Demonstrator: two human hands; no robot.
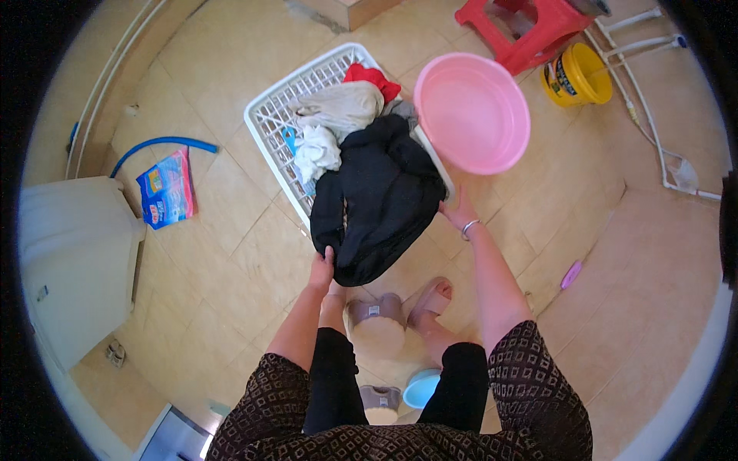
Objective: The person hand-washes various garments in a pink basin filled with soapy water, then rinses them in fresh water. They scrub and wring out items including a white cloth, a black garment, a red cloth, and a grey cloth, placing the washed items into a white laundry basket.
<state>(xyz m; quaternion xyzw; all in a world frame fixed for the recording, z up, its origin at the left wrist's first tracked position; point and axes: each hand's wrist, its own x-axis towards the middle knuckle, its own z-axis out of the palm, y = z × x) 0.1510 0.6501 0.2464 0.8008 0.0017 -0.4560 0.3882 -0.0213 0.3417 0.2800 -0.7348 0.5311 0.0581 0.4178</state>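
A black garment [386, 196] is spread over the near end of a white plastic basket [277, 161] on the floor. My left hand [324, 266] grips its lower left edge, thumb on top. At its right edge, beside the basket's corner, is my right hand [459, 212], with a bracelet on the wrist; some fingers are spread and others are hidden at the cloth, so its grip is unclear. Behind the black cloth lie a crumpled white cloth [317, 152], a beige cloth [346, 106], a red cloth [375, 79] and a grey cloth [402, 109].
A pink basin [473, 112] touches the basket's right side. Beyond stand a red plastic stool [533, 34] and a yellow bucket [579, 75]. On the left are a detergent bag [167, 187], a blue hose [167, 140] and a white appliance [81, 259]. A light-blue bowl [422, 389] sits near my legs.
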